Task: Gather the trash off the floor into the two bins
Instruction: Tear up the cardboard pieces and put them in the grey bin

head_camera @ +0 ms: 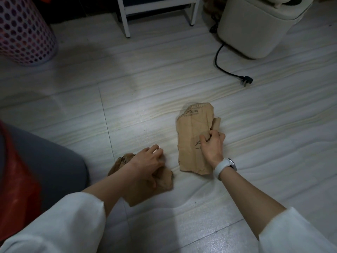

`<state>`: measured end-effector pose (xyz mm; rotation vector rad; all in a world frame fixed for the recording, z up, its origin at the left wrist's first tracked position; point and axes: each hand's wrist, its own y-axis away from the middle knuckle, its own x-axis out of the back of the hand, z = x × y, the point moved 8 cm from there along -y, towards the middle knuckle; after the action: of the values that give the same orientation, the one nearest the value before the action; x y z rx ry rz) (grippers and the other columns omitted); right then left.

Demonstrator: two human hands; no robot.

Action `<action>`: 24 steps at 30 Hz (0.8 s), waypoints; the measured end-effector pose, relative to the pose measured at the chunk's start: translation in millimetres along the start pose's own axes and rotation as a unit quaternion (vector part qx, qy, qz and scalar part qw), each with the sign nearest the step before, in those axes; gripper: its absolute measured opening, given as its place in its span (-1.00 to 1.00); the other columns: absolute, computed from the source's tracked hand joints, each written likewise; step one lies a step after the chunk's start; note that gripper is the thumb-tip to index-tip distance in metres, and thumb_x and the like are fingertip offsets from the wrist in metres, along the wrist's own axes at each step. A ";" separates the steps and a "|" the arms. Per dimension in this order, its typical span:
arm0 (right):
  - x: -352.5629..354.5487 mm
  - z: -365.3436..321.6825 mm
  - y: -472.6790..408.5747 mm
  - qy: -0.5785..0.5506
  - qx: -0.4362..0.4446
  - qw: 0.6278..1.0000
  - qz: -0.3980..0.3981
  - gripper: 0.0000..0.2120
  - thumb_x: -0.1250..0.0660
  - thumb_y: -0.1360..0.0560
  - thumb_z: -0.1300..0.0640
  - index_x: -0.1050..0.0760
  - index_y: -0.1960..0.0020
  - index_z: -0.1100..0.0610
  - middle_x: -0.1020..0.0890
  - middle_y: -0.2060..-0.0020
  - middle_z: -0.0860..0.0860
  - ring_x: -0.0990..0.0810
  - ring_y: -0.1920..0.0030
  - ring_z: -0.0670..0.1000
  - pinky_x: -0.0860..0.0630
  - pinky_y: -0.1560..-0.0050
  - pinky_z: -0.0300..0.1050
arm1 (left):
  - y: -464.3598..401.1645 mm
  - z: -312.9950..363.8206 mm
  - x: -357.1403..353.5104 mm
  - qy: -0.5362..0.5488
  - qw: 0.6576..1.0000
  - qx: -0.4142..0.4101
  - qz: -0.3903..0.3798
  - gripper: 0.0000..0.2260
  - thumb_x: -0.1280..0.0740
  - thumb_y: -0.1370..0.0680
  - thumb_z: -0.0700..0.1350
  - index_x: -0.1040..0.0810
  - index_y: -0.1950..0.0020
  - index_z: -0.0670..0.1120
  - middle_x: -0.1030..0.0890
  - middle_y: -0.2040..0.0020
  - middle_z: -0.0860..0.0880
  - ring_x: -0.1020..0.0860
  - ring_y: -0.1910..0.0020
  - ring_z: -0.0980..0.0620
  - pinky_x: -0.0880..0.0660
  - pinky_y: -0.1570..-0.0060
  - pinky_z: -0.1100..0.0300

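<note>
Two torn pieces of brown cardboard lie on the pale tiled floor. The larger flat piece point(194, 128) is at centre right; my right hand point(212, 145), with a white watch on the wrist, pinches its right edge near the middle. The smaller crumpled piece point(164, 181) lies lower centre under my left hand point(147, 163), whose fingers curl onto it. A cream lidded bin point(255, 28) stands at the top right. A pink perforated basket point(23, 33) stands at the top left.
A black power cord with a plug point(246, 81) trails on the floor from beside the cream bin. White furniture legs point(125, 19) stand at the top centre. A grey and red object point(36, 161) fills the left edge by my left arm.
</note>
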<state>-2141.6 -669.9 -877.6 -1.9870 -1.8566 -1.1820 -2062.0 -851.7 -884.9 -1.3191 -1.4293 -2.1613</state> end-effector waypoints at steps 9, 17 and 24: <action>-11.4 11.0 14.7 -0.001 -0.007 1.000 -0.005 -0.72 -0.22 -0.53 0.23 -0.35 -0.21 0.32 -0.25 -0.28 0.24 -0.41 -0.15 0.16 -0.19 0.11 -0.40 | 26.8 -23.0 -10.7 0.136 0.984 0.114 0.027 -0.33 -0.43 -0.33 0.22 -0.36 -0.36 0.01 0.19 -0.52 -0.15 0.09 -0.48 -0.22 -0.19 -0.39 -0.08; -26.2 15.5 22.9 0.006 -0.012 1.000 -0.012 -0.71 -0.22 -0.52 0.25 -0.35 -0.20 0.35 -0.26 -0.27 0.26 -0.36 -0.20 0.15 -0.16 0.05 -0.45 | 22.1 -19.5 -14.3 0.218 0.960 0.176 0.023 -0.43 -0.49 -0.36 -0.06 -0.40 -0.26 -0.26 -0.07 -0.43 -0.20 -0.12 -0.38 -0.20 -0.34 -0.30 0.02; -27.2 18.3 27.6 0.006 -0.018 1.000 -0.006 -0.69 -0.23 -0.53 0.24 -0.35 -0.22 0.35 -0.26 -0.28 0.27 -0.37 -0.20 0.16 -0.16 0.06 -0.45 | 8.6 -19.8 -17.2 0.224 0.947 0.232 -0.009 -0.55 -0.42 -0.41 -0.18 -0.40 -0.26 -0.21 -0.30 -0.25 -0.20 -0.29 -0.22 -0.16 -0.37 -0.20 0.07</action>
<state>-2106.5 -685.1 -896.8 -1.9847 -1.8576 -1.2369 -2058.0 -877.0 -895.3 -0.6055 -1.6081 -1.8095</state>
